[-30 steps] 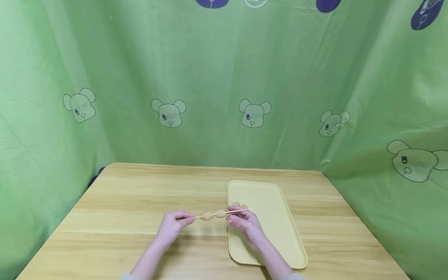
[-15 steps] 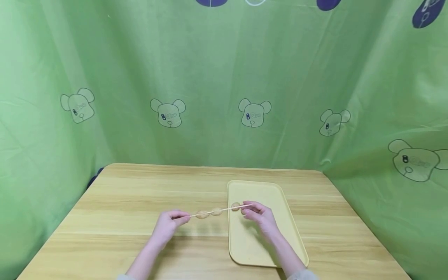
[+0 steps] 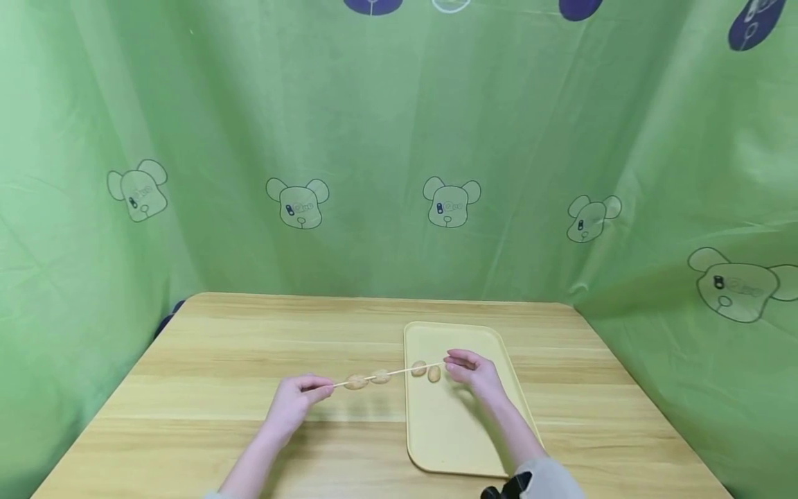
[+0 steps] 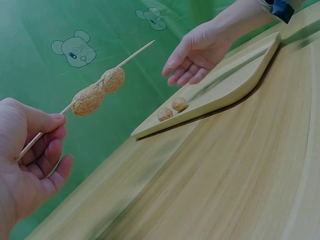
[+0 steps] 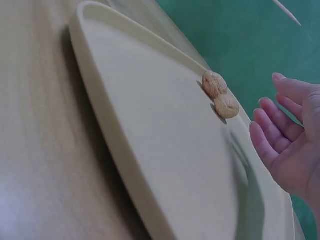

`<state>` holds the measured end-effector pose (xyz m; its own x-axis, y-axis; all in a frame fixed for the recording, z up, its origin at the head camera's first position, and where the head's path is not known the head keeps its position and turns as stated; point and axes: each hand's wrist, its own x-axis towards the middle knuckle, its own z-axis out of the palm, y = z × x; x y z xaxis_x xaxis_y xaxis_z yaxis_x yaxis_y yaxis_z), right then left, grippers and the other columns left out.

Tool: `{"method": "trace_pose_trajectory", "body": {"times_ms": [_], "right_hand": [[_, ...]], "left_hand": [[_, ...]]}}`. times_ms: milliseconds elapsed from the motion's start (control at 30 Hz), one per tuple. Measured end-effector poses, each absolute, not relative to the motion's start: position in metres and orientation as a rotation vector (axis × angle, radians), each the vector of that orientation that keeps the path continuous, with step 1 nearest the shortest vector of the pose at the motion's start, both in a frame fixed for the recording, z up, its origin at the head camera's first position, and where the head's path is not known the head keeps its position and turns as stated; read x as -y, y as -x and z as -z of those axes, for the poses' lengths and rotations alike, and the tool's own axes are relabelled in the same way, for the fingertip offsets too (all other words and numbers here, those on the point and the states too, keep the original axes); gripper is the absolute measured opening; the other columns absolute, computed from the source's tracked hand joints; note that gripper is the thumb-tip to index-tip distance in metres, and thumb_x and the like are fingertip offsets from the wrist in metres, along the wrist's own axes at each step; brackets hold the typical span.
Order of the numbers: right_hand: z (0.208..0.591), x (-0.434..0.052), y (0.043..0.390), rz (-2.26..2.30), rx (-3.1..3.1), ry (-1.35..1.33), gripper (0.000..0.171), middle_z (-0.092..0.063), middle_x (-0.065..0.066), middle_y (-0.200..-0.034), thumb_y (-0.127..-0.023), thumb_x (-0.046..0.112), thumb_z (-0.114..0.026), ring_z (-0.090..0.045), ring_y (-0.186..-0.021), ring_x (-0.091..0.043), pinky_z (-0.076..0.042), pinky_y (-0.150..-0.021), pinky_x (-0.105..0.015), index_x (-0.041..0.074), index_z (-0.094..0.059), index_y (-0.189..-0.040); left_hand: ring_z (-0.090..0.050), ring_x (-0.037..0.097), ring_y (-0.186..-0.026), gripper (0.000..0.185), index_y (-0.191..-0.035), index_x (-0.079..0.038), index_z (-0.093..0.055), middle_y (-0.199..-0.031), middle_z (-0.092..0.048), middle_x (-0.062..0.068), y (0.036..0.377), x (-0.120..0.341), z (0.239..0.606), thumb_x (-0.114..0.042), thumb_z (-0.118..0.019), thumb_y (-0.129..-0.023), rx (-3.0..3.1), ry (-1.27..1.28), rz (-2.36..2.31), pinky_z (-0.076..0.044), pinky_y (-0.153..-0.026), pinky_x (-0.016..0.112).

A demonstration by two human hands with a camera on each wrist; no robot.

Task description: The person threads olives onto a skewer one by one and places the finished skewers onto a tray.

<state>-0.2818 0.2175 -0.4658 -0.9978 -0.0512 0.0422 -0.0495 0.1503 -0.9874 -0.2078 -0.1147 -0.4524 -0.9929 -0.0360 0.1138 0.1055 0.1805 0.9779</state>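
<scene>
My left hand [image 3: 291,405] pinches a wooden skewer [image 4: 135,54] near its blunt end, between thumb and fingers. Two wrinkled tan balls, one larger ball [image 4: 88,101] and one smaller ball [image 4: 114,80], are threaded side by side on it. The bare pointed end slants up to the right over the tray. My right hand [image 5: 292,130] hovers above the cream tray [image 3: 449,436], fingers relaxed and holding nothing. In the left wrist view it stands apart from the skewer tip. Below it, two more wrinkled balls lie close together on the tray [image 5: 215,84].
The tray lies lengthwise on the right half of a wood-grain table [image 3: 249,346]. A green curtain [image 3: 374,256] with bear-head prints hangs behind the table and along both sides. A dark strapped device [image 3: 508,487] sits at my right sleeve.
My right hand has moved right and away along the skewer, leaving both balls on the tray uncovered. My left hand has shifted slightly left with the skewer.
</scene>
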Motion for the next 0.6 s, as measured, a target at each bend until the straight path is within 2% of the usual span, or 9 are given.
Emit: {"method": "trace_pose_trajectory", "body": {"times_ms": [200, 600], "right_hand": [[0.475, -0.219, 0.291, 1.965, -2.389, 0.066, 0.044, -0.059, -0.025, -0.118, -0.085, 0.003, -0.063, -0.062, -0.090, -0.014, -0.052, -0.076, -0.029, -0.011, -0.050, -0.125], [0.487, -0.220, 0.299, 1.802, -2.495, 0.183, 0.044, -0.062, -0.025, -0.111, -0.080, 0.001, -0.066, -0.059, -0.080, -0.008, -0.047, -0.061, -0.022, -0.012, -0.053, -0.121]], "left_hand": [[-0.060, 0.016, -0.081, 0.012, -0.089, 0.003, -0.070, -0.087, -0.069, 0.013, 0.207, 0.117, 0.454, -0.003, -0.069, -0.078, 2.332, 0.077, 1.938, -0.047, -0.078, 0.033], [-0.059, 0.016, -0.079, 0.012, -0.087, 0.003, -0.070, -0.084, -0.069, 0.011, 0.206, 0.120, 0.454, -0.003, -0.070, -0.077, 2.330, 0.048, 1.928, -0.045, -0.076, 0.032]]}}
